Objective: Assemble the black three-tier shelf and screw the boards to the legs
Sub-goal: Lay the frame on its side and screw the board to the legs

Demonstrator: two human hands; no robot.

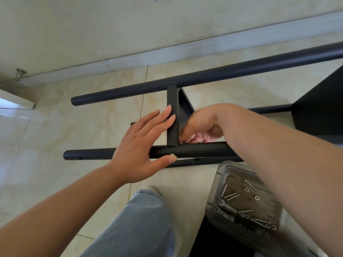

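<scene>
My left hand (143,145) lies flat, fingers straight: fingertips on the edge of the black board (172,115), thumb pressing a silver screw head (173,155) on the near leg (185,151). My right hand (199,127) reaches in behind that board, fingers curled in a narrow grip on something small and metallic; what it is, I can't tell. The far leg (204,75) runs parallel. Everything lies on a beige tiled floor (74,127). A clear container (241,199) of screws sits by my knee (146,210).
</scene>
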